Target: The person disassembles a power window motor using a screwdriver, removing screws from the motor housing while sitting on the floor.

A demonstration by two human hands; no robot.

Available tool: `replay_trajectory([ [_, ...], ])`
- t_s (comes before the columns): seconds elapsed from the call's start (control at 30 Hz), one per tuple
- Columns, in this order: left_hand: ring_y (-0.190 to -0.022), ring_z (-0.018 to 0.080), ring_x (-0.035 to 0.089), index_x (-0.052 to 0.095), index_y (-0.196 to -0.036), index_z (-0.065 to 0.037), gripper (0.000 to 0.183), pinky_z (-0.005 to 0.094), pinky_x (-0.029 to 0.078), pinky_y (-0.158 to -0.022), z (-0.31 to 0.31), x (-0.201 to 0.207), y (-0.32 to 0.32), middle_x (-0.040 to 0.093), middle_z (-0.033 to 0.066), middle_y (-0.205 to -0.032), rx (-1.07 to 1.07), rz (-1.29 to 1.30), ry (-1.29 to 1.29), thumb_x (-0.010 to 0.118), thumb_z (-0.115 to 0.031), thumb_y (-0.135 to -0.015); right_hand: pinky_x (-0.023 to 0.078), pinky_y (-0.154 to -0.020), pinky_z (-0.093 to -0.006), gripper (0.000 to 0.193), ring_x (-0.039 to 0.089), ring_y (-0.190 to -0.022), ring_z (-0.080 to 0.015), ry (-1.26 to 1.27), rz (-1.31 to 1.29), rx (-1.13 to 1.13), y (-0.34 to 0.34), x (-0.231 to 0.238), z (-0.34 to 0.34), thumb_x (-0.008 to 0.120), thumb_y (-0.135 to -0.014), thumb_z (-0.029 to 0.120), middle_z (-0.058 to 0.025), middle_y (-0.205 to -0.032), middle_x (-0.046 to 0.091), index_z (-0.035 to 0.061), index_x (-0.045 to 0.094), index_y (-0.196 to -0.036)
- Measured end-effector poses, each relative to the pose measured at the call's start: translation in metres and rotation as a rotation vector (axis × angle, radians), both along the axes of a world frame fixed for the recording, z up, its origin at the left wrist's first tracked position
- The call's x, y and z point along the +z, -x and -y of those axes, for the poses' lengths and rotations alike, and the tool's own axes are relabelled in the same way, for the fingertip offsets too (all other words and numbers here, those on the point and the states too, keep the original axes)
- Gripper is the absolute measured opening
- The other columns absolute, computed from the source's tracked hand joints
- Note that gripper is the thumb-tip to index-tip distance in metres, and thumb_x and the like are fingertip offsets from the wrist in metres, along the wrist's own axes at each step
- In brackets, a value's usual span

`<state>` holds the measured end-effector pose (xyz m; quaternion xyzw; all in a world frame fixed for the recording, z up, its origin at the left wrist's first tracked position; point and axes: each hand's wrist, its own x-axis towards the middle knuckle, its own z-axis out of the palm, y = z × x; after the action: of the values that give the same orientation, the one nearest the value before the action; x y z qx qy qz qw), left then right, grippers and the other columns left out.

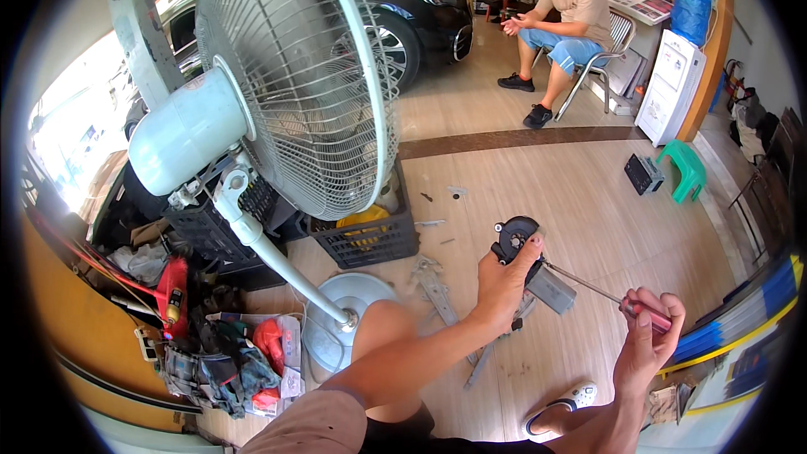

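Observation:
My left hand (502,288) is closed around a black device with a round, disc-like head (514,234), its thumb lying along the top. A grey rectangular block (551,291) shows beneath that hand; whether it is joined to the device is hard to see. In my right hand (640,351) is a screwdriver (588,282), gripped by its red handle. Its long thin shaft points left, and the tip reaches the device beside my left thumb. Below the hands, flat grey metal pieces (437,292) lie on the floor.
A large standing fan (189,130) rises at the left, beside a black crate (366,244). Clothes (223,370) are piled at lower left. A seated person (580,13), a water dispenser (671,84), a green stool (683,170) and a black car (420,21) are farther off.

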<state>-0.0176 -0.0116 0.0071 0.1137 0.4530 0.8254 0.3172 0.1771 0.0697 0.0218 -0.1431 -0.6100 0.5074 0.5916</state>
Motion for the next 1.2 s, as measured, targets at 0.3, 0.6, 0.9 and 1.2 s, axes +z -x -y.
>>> replay_trajectory([
  [0.3, -0.074, 0.0048, 0.054, 0.064, -0.096, -0.005, 0.034, 0.0228, 0.043, -0.063, -0.004, -0.001, -0.004, 0.062, -0.0025, -0.085, 0.001, -0.016, 0.001, 0.073, -0.037, -0.087, 0.057, -0.076, -0.0354, 0.033, 0.066, -0.095, -0.0258, 0.050, -0.001, -0.101, 0.005, 0.007, 0.006, 0.059, -0.096, 0.016, -0.0189, -0.104, 0.065, 0.0017, 0.043, -0.121],
  [0.6, -0.075, 0.0055, 0.053, 0.064, -0.099, -0.005, 0.033, 0.0242, 0.043, -0.063, -0.005, -0.002, -0.003, 0.061, -0.0025, -0.086, -0.006, -0.015, 0.029, 0.074, -0.034, -0.087, 0.055, -0.083, -0.0420, 0.035, 0.066, -0.098, -0.0290, 0.078, 0.163, -0.036, -0.013, 0.005, -0.002, 0.061, -0.095, 0.015, -0.0191, -0.108, 0.064, 0.0018, 0.043, -0.122],
  [0.9, -0.076, 0.0060, 0.054, 0.064, -0.097, -0.005, 0.030, 0.0240, 0.044, -0.064, -0.002, 0.004, 0.004, 0.063, -0.0014, -0.087, 0.024, 0.010, 0.062, 0.073, -0.032, -0.088, 0.058, -0.080, -0.0395, 0.032, 0.066, -0.101, -0.0280, 0.084, 0.155, 0.047, -0.008, 0.008, 0.001, 0.062, -0.095, 0.014, -0.0196, -0.108, 0.066, 0.0008, 0.044, -0.117],
  [1.2, -0.078, 0.0050, 0.054, 0.065, -0.102, -0.003, 0.029, 0.0231, 0.045, -0.069, -0.001, 0.012, 0.001, 0.062, -0.0023, -0.088, 0.046, -0.059, 0.013, 0.073, -0.027, -0.089, 0.057, -0.083, -0.0392, 0.031, 0.066, -0.099, -0.0270, 0.122, 0.011, -0.041, 0.010, 0.011, 0.007, 0.061, -0.095, 0.012, -0.0200, -0.107, 0.066, 0.0016, 0.043, -0.118],
])
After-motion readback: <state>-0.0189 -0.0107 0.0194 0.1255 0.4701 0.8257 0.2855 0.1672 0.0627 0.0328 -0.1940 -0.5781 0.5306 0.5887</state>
